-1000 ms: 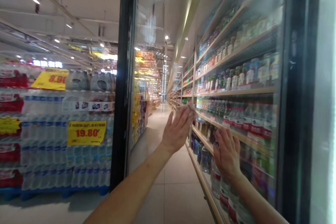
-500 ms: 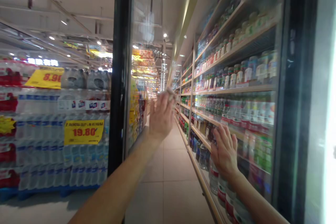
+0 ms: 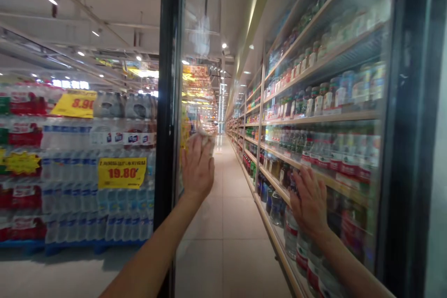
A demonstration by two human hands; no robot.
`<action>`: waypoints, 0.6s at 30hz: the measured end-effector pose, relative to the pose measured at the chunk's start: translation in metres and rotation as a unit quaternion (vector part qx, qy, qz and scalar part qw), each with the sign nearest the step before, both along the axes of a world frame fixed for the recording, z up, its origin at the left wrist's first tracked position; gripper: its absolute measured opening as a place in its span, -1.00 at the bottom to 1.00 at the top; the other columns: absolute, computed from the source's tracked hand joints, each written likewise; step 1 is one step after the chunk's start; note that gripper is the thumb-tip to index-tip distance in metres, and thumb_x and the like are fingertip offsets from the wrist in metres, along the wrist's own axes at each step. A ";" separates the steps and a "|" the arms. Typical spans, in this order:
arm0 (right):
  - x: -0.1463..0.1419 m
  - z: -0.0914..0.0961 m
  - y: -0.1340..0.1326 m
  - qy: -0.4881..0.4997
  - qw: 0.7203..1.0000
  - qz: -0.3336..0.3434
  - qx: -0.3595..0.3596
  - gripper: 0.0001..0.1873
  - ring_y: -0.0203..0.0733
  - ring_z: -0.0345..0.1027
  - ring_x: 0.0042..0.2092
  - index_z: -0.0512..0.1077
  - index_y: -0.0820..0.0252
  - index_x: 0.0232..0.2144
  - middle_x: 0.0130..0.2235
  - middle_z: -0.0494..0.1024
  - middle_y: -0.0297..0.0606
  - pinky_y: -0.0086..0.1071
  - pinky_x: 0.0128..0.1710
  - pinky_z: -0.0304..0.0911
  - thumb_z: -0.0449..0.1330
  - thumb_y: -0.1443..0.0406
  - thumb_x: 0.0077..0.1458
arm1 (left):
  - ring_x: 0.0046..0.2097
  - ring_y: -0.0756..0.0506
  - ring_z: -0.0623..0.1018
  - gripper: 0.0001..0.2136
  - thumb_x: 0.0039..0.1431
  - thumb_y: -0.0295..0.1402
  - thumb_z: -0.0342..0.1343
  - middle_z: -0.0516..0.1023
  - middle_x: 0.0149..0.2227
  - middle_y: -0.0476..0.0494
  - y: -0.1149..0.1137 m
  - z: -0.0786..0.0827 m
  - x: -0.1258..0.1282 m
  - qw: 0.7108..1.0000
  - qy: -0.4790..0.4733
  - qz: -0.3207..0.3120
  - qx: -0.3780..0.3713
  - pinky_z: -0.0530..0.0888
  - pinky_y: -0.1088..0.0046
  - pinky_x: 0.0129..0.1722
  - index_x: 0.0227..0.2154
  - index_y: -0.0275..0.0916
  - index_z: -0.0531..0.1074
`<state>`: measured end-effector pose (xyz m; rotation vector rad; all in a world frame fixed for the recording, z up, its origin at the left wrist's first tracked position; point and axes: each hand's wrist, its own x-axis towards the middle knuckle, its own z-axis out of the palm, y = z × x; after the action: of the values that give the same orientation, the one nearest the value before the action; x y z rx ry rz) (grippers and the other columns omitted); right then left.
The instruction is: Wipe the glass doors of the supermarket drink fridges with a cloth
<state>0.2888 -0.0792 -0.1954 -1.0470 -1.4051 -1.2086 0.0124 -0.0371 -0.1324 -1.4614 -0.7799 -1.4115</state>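
My left hand [image 3: 197,167] presses a small pale cloth [image 3: 205,134] against a glass door [image 3: 230,32], close to the door's black left frame [image 3: 167,79]. The fingers lie over the cloth, pointing up. Lower on the right of the same pane, my right hand [image 3: 310,202] rests flat on the glass with its fingers spread and nothing in it. Both forearms reach up from the bottom of the view.
Through the glass I see long wooden shelves [image 3: 314,121] full of bottled drinks along the right, and a tiled aisle [image 3: 230,223]. Stacked packs of water bottles [image 3: 70,172] with a yellow price sign [image 3: 121,172] stand on the left. A dark frame [image 3: 408,149] borders the right.
My left hand has slid the cloth across the glass to the left, from near the shelves to beside the black frame. My right hand has stayed flat in place.
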 end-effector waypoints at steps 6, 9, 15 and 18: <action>-0.002 -0.001 0.001 0.016 1.000 0.005 -0.004 -0.35 0.00 -0.09 0.27 -0.09 0.07 0.26 0.27 0.05 -0.15 0.01 0.21 -0.17 -0.01 0.33 0.14 | 0.29 -0.07 0.01 -0.46 0.15 -0.48 -0.05 0.18 0.21 -0.18 -0.001 -0.049 -0.031 0.988 0.154 -0.013 0.004 -0.03 0.26 0.26 0.21 -0.16 0.03; -0.002 -0.001 0.001 0.013 1.000 0.009 -0.006 -0.35 -0.02 -0.10 0.27 -0.08 0.07 0.25 0.27 0.05 -0.15 0.00 0.21 -0.18 -0.01 0.33 0.13 | 0.30 -0.15 -0.06 -0.42 0.16 -0.47 -0.05 -0.02 0.28 -0.29 0.000 -0.067 -0.029 1.000 -0.021 0.014 -0.006 0.02 0.15 0.24 0.23 -0.22 -0.05; 0.000 -0.002 0.002 0.017 1.000 0.006 -0.007 -0.35 0.00 -0.11 0.27 -0.08 0.09 0.25 0.27 0.04 -0.14 0.02 0.21 -0.17 -0.01 0.32 0.14 | 0.26 -0.07 0.10 -0.54 0.17 -0.46 -0.07 0.21 0.20 -0.14 -0.004 -0.098 -0.007 0.975 0.218 -0.044 -0.007 0.00 0.23 0.25 0.15 -0.14 0.15; 0.001 -0.001 0.000 0.004 1.000 0.007 -0.018 -0.36 -0.02 -0.11 0.28 -0.08 0.08 0.25 0.27 0.04 -0.16 -0.01 0.21 -0.17 -0.02 0.33 0.14 | 0.28 -0.09 0.05 -0.55 0.17 -0.47 -0.06 0.22 0.19 -0.21 -0.004 -0.094 -0.017 0.991 0.129 -0.025 -0.030 -0.05 0.18 0.26 0.15 -0.19 0.15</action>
<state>0.2899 -0.0790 -0.1965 -1.0648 -1.4302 -1.1722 -0.0044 -0.0414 -0.2261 -1.6817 -0.6306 -1.2135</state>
